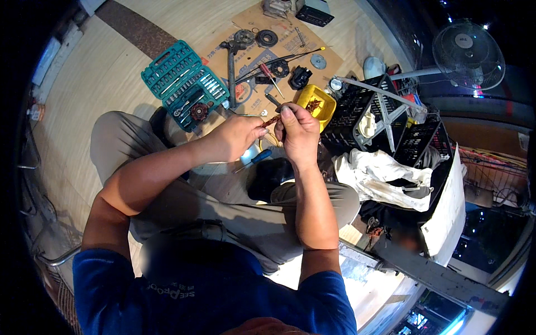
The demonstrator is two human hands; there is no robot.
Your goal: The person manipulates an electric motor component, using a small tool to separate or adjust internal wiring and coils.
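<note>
My left hand (237, 138) is closed on a reddish copper-coloured strand (269, 120), which runs across to my right hand (297, 134). My right fingers are closed around that strand and a short dark tool (273, 99); its exact kind is hidden by my grip. Just beyond my right hand, a yellow tray (328, 114) holds copper-coloured pieces. A blue-handled screwdriver (260, 156) lies below my hands, and a red-handled one (267, 71) lies above them on cardboard (329, 53).
An open teal socket case (164, 58) is at the upper left. Metal parts (267, 38) lie on the cardboard. Black crates (349, 117) with a white cloth (379, 178) and a metal frame stand to my right, near a fan (469, 56). My folded legs are beneath my arms.
</note>
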